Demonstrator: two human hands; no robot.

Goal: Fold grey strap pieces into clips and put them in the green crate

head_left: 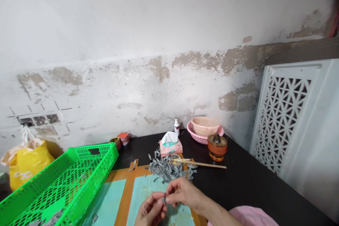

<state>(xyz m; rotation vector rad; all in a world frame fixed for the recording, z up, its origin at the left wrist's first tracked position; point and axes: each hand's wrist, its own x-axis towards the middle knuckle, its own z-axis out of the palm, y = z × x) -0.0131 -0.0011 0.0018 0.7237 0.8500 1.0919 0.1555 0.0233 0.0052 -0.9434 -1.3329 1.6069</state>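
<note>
Gray strip (pixel 163 200) held up between our left hand (pixel 150 212) and right hand (pixel 182 192), seen from our head camera looking forward and down. Both hands are closed around the small piece, pinching it together above a turquoise-and-orange mat (pixel 159 190); neither hand is open. Just ahead of our hands lies a loose heap of gray strips (pixel 166 169), with a few stray pieces near it. A wooden stick (pixel 203 164) lies at the heap's far right side, reaching out over the black surface (pixel 238 180). Beyond stand a pink tissue box (pixel 171 147), a small white bottle (pixel 176 127), a peach bowl (pixel 205 125) sitting in a pink colander (pixel 197 137), and a lidded orange jar (pixel 217 147). To our left, a green plastic crate (pixel 63 183) sits beside the mat, with a yellow bag (pixel 26 167) past it. A small red box (pixel 124 138) stands by the wall. Bare patches mark the white wall (pixel 132 24), and a white lattice panel (pixel 280 120) stands at right. Pink cloth (pixel 249 217) shows at lower right.
</note>
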